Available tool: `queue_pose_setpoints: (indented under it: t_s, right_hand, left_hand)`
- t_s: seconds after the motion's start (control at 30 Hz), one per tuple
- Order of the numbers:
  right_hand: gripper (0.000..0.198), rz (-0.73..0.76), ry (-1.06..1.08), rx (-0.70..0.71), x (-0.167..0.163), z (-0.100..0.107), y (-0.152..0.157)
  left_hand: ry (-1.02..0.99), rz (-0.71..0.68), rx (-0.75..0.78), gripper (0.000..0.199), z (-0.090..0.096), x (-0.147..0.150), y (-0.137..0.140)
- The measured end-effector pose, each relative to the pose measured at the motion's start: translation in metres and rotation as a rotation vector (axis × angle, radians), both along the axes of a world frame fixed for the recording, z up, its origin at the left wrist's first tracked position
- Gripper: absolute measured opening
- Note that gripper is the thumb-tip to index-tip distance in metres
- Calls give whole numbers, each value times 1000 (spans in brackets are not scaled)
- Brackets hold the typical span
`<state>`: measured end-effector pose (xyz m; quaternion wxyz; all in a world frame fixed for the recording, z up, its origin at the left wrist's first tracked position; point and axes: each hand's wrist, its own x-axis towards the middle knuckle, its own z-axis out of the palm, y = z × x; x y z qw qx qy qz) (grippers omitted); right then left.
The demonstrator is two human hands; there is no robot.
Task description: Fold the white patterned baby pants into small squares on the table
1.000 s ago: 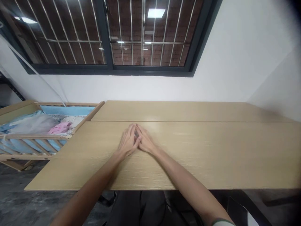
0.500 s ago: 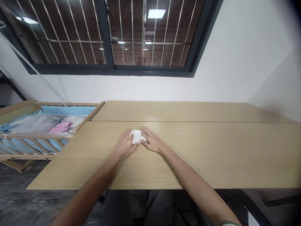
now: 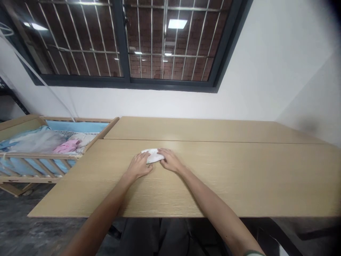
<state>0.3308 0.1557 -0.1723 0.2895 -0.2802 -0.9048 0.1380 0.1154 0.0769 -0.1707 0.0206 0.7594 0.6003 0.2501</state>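
A small white folded cloth [image 3: 153,156] with faint printed marks lies on the pale wooden table [image 3: 226,177], between my two hands. My left hand [image 3: 139,165] rests at its left end, fingers spread over the edge and the thumb apart on the near side. At the right end my right hand [image 3: 171,160] has its fingers curled over the cloth, with the thumb tucked in close below. The fingers partly hide both ends of the cloth.
To the left stands a wooden crib [image 3: 32,155] with blue lining, holding bedding and a pink cloth [image 3: 67,146]. A seam runs across the table toward the back. Behind it are a white wall [image 3: 170,105] and a dark-framed barred window [image 3: 170,85].
The cloth looks longer and reaches further left, past my left fingertips. My left hand has slid slightly left and its thumb has moved off the cloth. The camera view has tipped slightly.
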Motion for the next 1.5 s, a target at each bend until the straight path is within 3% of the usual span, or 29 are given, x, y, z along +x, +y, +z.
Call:
queue_pose_setpoints:
  t_s: [0.13,0.23,0.33,0.43,0.53,0.67,0.73,0.8,0.87,0.97,1.07,1.2,1.3,1.5]
  right_hand:
    - [27,-81,101,-101,-7,31,-5]
    - [46,1,250,-337,-8,61,-6]
    - [64,89,230,-597,-11,79,1]
    - [61,68,95,-681,-21,76,13]
    - [53,-4,-26,-618,-35,59,22]
    - [43,-37,-83,-306,-49,48,3]
    - [41,63,-83,-169,-51,51,-21]
    - [44,259,-134,-114,-49,54,-51]
    - [48,450,-205,-122,-44,53,-77]
    - [48,528,-230,-227,-33,45,-96]
    - [44,451,-213,-292,-21,35,-81]
    - [46,339,-187,-218,-11,25,-33]
    - [49,252,-166,-178,-10,18,-6]
    - [62,86,-236,-60,-11,11,-9]
  left_hand:
    - [-33,43,-9,20,30,-3,-12]
    - [-128,102,-24,22,45,-5,-34]
    - [-399,121,-86,41,42,0,-59]
    - [-507,187,-168,47,29,11,-73]
    - [-417,301,-192,35,16,25,-80]
    - [-246,376,-47,35,6,54,-97]
    - [-150,354,61,45,-1,72,-111]
    - [-102,300,90,53,-10,87,-122]
    - [-75,265,47,54,-19,97,-129]
    - [-61,254,-10,48,-28,100,-132]
    - [-73,260,26,45,-30,96,-130]
    - [-67,262,132,50,-32,95,-128]
    - [-63,267,127,53,-34,97,-129]
    - [-82,242,25,45,-22,77,-123]
